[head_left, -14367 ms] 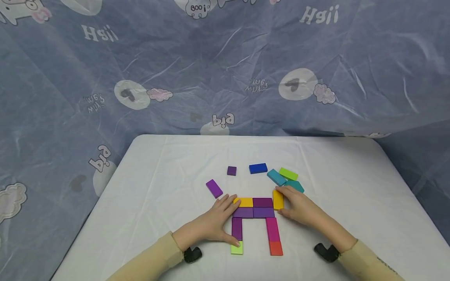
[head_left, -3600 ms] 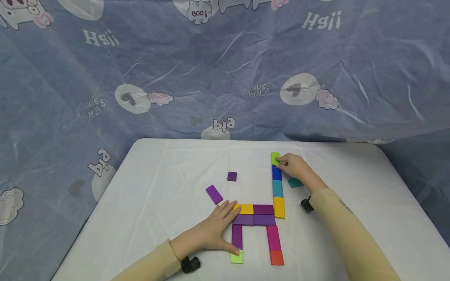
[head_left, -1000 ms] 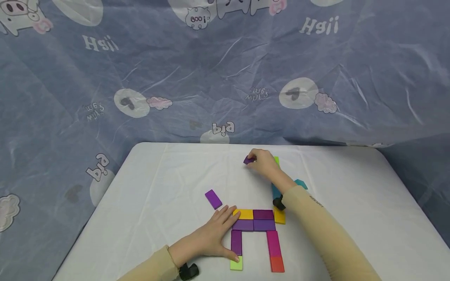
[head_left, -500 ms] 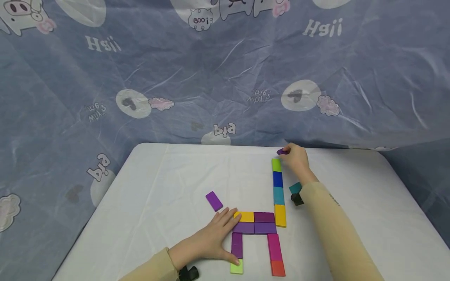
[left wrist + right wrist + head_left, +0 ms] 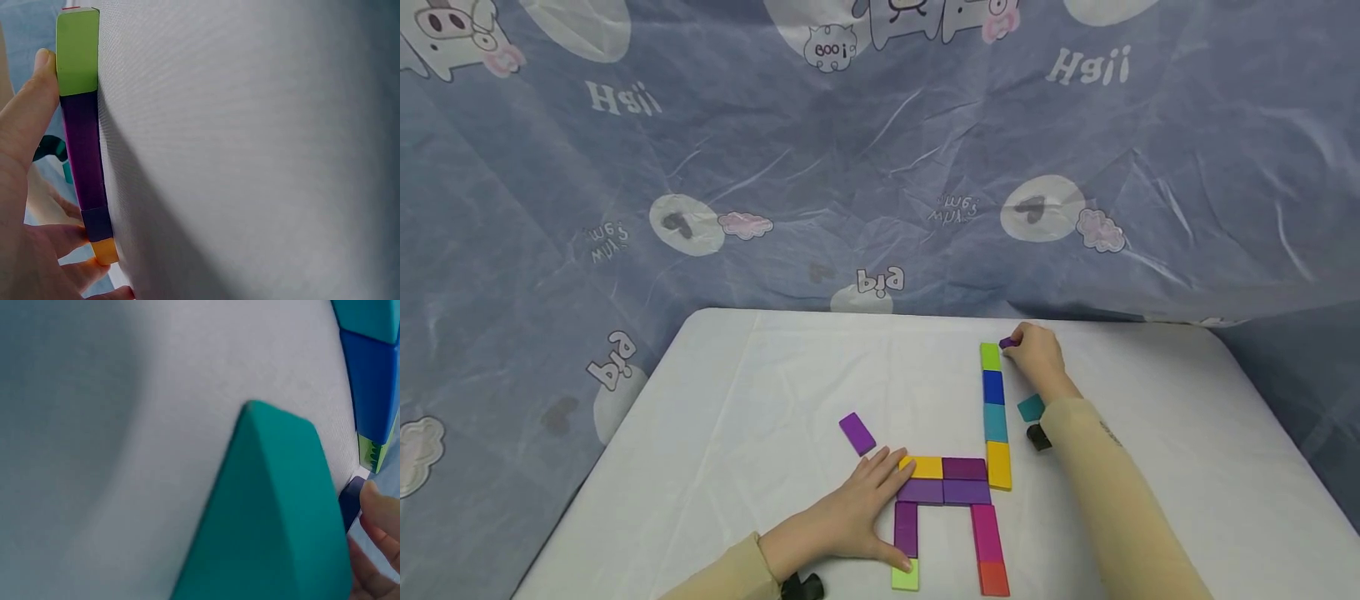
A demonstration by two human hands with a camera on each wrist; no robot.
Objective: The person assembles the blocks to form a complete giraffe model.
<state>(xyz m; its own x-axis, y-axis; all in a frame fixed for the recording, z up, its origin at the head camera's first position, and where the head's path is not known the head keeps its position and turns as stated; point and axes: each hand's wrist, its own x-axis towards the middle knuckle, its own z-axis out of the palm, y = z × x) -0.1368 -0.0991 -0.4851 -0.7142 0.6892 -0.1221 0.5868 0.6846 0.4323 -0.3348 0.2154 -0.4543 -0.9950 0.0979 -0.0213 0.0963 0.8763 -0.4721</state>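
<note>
My right hand [image 5: 1037, 358] pinches a small dark purple block [image 5: 1007, 342] beside the top of a column. Downward, that column has a lime green block [image 5: 990, 357], a blue block [image 5: 993, 387], a teal block [image 5: 995, 422] and a yellow block [image 5: 999, 465]. In the right wrist view the purple block [image 5: 352, 501] sits between thumb and fingers, near the green end. My left hand [image 5: 850, 508] lies with spread fingers along the left side of the body of blocks. Its fingertips touch another yellow block [image 5: 925, 467]; its thumb touches a lower lime block [image 5: 906, 575].
A loose purple block [image 5: 857, 433] lies above the left hand. An angled teal-green block [image 5: 1031, 407] lies right of the column, under the right forearm. Pink [image 5: 987, 533] and red [image 5: 993, 578] blocks form the right leg. A patterned sheet [image 5: 880, 167] hangs behind the white table [image 5: 760, 375].
The yellow, teal, blue and green blocks were lined into a column. My right hand then took the small purple block and carried it rightward past the column's top. The left hand stayed.
</note>
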